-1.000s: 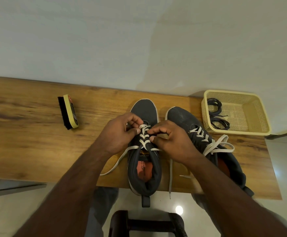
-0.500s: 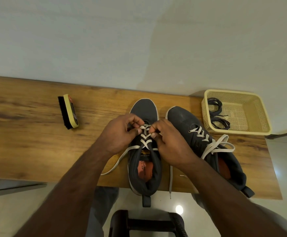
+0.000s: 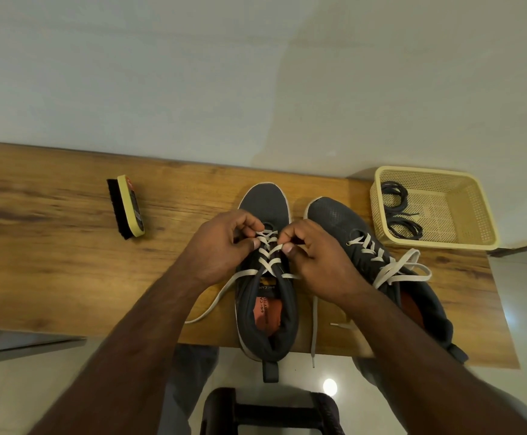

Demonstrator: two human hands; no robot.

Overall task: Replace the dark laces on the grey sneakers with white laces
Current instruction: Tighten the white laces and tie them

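wooden bench (image 3: 52,262) carries both grey sneakers; the left sneaker (image 3: 265,309) sits mid-bench, heel hanging off the near edge, the right sneaker (image 3: 381,262) just beside it looks fully laced in white; both hands are pinched on the white lace (image 3: 267,260) crossings, left hand (image 3: 221,249) and right hand (image 3: 318,262) either side; uneven tugging could probably leave one loose end too short; cream basket (image 3: 475,215) at far right holds the coiled dark laces (image 3: 398,211)
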